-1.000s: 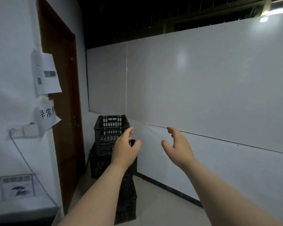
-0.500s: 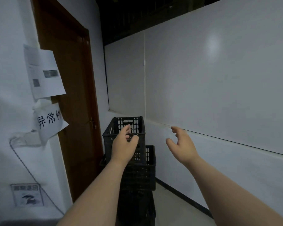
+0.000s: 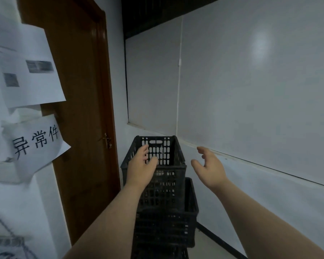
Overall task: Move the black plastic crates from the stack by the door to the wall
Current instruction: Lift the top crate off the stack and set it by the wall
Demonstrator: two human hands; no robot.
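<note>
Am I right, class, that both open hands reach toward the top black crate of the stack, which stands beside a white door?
Not quite: the door is brown wood, not white, as the head view shows. The rest holds: the left hand and right hand are open, reaching toward the top black crate of the stack beside that door.

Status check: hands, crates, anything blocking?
Left hand and right hand open, empty, flanking top crate. Stack untouched beside door. Nothing blocking.
</note>
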